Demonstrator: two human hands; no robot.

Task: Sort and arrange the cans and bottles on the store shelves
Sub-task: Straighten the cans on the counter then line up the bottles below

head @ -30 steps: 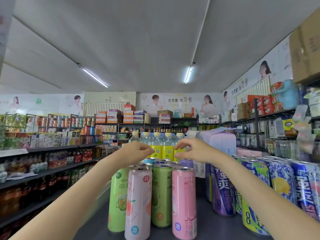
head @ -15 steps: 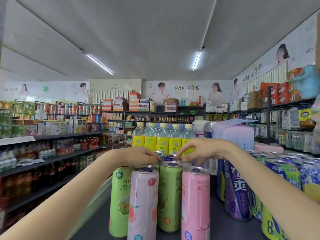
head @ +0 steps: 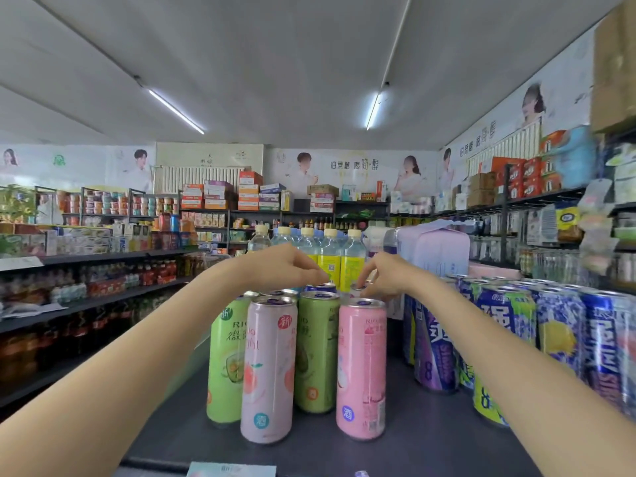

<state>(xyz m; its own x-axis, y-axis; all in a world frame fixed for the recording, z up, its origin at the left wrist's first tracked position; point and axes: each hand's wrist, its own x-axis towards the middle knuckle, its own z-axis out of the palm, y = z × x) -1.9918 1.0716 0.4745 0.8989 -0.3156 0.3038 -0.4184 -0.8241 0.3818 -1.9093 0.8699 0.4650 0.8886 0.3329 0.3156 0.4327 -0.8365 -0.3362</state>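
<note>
Four tall slim cans stand in front on the dark shelf top (head: 413,445): light green (head: 225,359), pale peach-pink (head: 266,370), olive green (head: 315,352) and pink (head: 361,370). More cans stand behind them, mostly hidden. My left hand (head: 285,266) reaches over the front row and pinches the top of a blue-rimmed rear can (head: 321,288). My right hand (head: 382,277) curls its fingers round the top of another rear can (head: 358,288). Clear bottles with yellow labels (head: 330,266) stand further back.
Several blue and purple cans (head: 557,325) crowd the right side of the shelf top. A pale purple wrapped pack (head: 433,249) sits behind them. Stocked shelves (head: 103,290) line the aisle on the left. A price tag (head: 230,469) lies at the front edge.
Both hands have dropped from above the bottles onto the rear cans' tops and drawn closer together. The camera has moved closer to the front cans.
</note>
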